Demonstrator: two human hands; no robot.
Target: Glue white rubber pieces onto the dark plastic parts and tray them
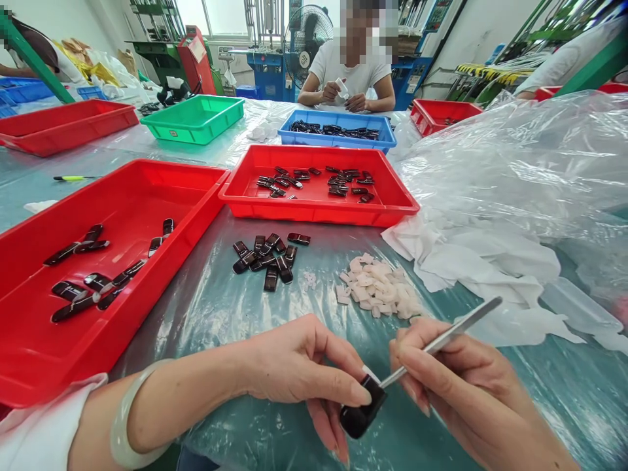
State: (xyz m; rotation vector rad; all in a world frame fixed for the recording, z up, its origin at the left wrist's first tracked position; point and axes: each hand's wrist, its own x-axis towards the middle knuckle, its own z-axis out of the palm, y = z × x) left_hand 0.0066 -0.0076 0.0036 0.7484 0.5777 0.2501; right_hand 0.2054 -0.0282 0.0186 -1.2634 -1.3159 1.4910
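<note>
Between thumb and fingers, my left hand (314, 373) grips a small glossy black plastic part (363, 409), held tilted above the table. My right hand (456, 379) is closed around metal tweezers (464, 324), pen-fashion, their tip at the upper right edge of the black part. A small pale piece (371, 375) shows at that edge, partly hidden by my left fingers. Beyond my hands lie a pile of small whitish pieces (377, 288) and a loose cluster of similar black parts (269, 255).
A red tray (161, 288) with several black parts stands at left; another red tray (314, 212) stands ahead. Behind are a blue tray (338, 121) and a green tray (196, 121). White cloths (485, 268) and clear plastic sheeting (515, 163) lie right. A person (350, 72) sits opposite.
</note>
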